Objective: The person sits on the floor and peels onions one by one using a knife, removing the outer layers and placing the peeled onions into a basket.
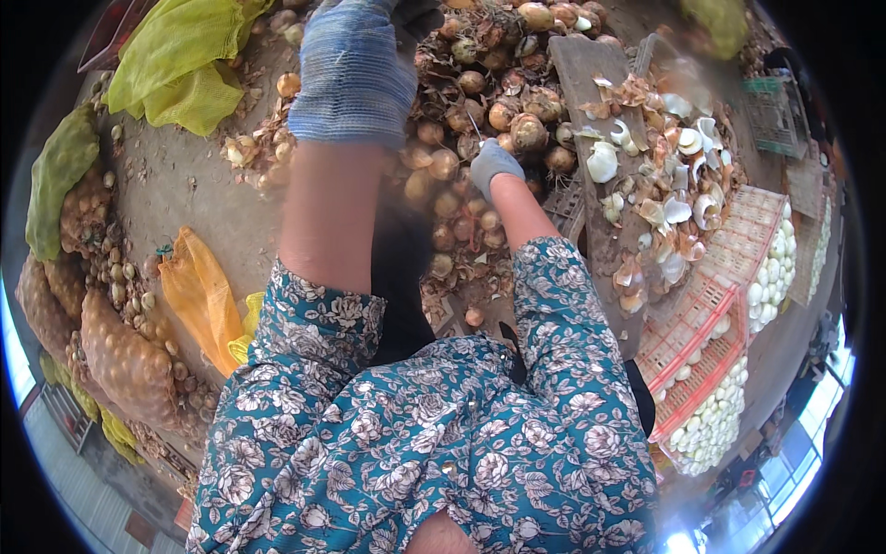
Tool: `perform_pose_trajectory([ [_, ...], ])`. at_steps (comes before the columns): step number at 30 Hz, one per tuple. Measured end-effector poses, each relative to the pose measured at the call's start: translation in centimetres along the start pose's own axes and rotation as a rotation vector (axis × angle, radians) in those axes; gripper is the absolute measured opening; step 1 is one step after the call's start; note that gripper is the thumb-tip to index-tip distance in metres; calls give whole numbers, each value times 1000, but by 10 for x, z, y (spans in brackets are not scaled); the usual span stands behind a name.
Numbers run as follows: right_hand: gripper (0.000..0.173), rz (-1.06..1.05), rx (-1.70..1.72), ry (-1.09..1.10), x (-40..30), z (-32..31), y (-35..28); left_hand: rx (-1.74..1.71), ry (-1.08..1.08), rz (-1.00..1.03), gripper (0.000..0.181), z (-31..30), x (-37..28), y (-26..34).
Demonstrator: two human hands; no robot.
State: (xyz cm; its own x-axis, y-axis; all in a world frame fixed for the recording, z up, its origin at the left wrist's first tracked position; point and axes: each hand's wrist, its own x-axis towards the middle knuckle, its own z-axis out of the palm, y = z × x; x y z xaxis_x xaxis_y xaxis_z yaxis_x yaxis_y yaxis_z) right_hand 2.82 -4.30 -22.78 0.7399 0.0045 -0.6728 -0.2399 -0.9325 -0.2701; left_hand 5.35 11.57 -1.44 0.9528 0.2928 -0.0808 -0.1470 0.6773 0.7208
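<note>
My left hand [353, 76], in a blue striped knit glove, is raised close to the camera at the top; its fingers are cut off or blurred, so any hold is hidden. My right hand [497, 166], in a grey glove, is closed on a small knife [473, 126] with a thin blade that points up over the onions. Unpeeled brown onions [529, 131] lie heaped beyond and beside the right hand. More onions [446, 204] and loose skins lie between my forearms.
A wooden board [588, 111] bears onion peelings [671, 201] at the right. Plastic crates [699, 325] of peeled white onions [713, 422] stand at the lower right. Full mesh sacks [128, 360] line the left; an orange mesh bag [201, 291] and a yellow-green one [180, 62] lie nearer.
</note>
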Motion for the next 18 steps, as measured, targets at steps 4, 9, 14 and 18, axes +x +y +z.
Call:
perform_pose_trajectory([
  [4, 26, -102, 386, -204, 20, 4, 33, -36, -23, -12, 10, 4, 1, -5],
  [9, 21, -32, 938, -217, -136, -62, 34, 26, -14, 0, 11, 14, -9, 2],
  [14, 23, -206, 537, 326, -224, -91, 92, 454, -269, -9, 37, 30, -25, -23],
  [18, 28, -216, 238, 622, -284, -119, 126, 957, -770, -140, 72, 68, -80, -57],
])
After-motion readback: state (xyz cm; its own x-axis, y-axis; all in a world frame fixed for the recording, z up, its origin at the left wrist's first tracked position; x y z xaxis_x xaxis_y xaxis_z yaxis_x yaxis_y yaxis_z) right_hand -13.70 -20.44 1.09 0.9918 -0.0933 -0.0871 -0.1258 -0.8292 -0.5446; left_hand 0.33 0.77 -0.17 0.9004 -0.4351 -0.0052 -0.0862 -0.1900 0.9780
